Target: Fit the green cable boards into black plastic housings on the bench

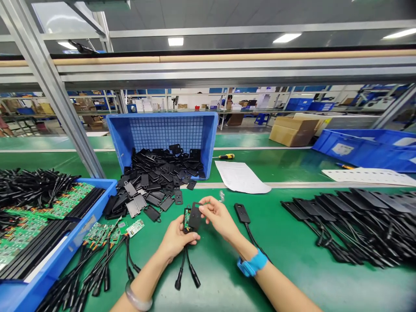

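My left hand is closed around a small black case half holding a green circuit board, with two black cables hanging below it. My right hand pinches a black plastic cover against the top of that board. A blue strap is on my right wrist and a clear bangle on my left. One closed black unit with its cable lies just right of my right hand.
A tipped blue crate spills black covers onto the green mat. Boards with cables lie at left beside a blue tray. Finished black units are piled at right. Paper, a screwdriver.
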`<state>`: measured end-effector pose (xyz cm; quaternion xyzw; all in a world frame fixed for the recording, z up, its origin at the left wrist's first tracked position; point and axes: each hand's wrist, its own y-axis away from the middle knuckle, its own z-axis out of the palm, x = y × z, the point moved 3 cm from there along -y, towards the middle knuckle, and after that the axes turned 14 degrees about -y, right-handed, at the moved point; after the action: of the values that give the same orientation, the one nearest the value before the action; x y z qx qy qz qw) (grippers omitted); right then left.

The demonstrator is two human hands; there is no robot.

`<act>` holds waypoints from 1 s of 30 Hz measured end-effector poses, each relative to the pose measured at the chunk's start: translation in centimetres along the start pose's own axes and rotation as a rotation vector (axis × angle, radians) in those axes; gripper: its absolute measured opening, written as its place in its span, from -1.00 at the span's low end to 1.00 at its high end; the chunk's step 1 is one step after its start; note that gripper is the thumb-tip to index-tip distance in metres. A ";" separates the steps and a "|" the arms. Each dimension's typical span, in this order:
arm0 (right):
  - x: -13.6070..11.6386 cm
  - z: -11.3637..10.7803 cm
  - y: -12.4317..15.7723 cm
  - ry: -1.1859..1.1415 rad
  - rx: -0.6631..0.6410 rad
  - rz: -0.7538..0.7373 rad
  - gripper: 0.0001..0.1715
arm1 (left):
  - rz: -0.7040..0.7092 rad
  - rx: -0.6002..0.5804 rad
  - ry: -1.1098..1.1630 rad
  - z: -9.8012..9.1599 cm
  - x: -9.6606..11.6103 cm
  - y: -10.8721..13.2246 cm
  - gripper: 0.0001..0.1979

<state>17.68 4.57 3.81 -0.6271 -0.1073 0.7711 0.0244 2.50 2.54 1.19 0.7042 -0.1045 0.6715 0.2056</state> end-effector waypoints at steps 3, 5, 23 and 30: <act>0.8 0.4 0.5 -0.029 -0.016 0.049 -0.61 | 0.018 -0.061 0.023 0.2 0.0 -0.1 -0.36; 1.1 0.5 0.6 -0.041 -0.009 0.057 -0.60 | 0.021 -0.071 0.035 0.3 0.1 0.0 -0.36; 1.9 0.7 1.0 -0.159 0.015 0.183 -0.47 | 0.035 -0.064 -0.136 0.4 -0.1 0.0 -0.49; 2.4 0.9 1.0 -0.081 -0.061 0.209 -0.45 | 0.003 -0.072 -0.178 0.5 -0.1 0.1 -0.53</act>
<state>16.34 3.87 1.44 -0.6037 -0.0656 0.7905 -0.0796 2.90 2.22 1.08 0.7531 -0.1472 0.6025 0.2196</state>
